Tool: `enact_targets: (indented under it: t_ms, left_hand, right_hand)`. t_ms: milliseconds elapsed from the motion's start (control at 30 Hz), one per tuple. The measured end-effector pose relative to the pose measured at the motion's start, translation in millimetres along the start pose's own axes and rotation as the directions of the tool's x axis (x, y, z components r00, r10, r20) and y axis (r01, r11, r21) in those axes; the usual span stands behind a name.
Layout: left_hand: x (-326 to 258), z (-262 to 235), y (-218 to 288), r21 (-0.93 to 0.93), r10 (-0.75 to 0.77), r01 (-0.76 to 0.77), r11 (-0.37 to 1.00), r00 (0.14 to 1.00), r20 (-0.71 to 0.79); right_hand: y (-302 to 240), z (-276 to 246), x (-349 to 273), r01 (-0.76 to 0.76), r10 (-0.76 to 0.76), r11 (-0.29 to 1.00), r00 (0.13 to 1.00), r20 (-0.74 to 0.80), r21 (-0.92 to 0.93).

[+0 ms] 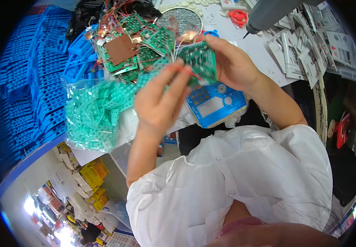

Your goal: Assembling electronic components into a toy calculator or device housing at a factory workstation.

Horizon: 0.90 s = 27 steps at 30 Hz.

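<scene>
A green circuit board [204,59] is gripped at its edge by my right hand [236,64], thumb along its top. Thin red and white wires [190,71] run from the board. My left hand [159,96], slightly blurred, has its bent fingers closed on these wires at the board's left side. Just below the board lies a blue-faced device panel [223,108] with a rectangular window, small keys and round holes, set in a pale casing. The board partly covers its top edge.
Wired circuit boards [145,35] pile up behind my left hand. A clear bag of green keypads [93,111] and stacked blue panels [31,78] lie left. A round tin [182,18] stands at the back. A grey tool [268,14] hangs near white casings [297,53].
</scene>
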<state>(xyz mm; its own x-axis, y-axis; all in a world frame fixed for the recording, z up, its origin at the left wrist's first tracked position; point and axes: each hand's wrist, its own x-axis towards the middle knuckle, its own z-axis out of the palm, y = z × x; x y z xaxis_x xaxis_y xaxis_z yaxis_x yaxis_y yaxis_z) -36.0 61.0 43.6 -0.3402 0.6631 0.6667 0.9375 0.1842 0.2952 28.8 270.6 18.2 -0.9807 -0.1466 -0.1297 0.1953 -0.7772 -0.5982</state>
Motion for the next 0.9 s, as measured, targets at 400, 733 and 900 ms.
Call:
enact_targets:
  t_ms: [400, 733, 900]
  left_hand:
    - [-45, -6, 20, -0.446, -0.49, 0.319, 0.836, 0.8, -0.346]
    - [-26, 1, -12, -0.858, -0.741, 0.488, 0.159, 0.634, 0.223]
    - [-20, 30, -8, -0.663, -0.444, 0.608, -0.437, 0.495, 0.747]
  right_hand:
    - [-28, 12, -8, 0.719, -0.129, 0.207, 0.692, 0.71, -0.664]
    - [-25, -10, 9, 0.495, -0.286, 0.84, 0.754, 0.592, -0.224]
    - [-7, 6, 31, 0.403, -0.314, 0.911, 0.812, 0.492, -0.084]
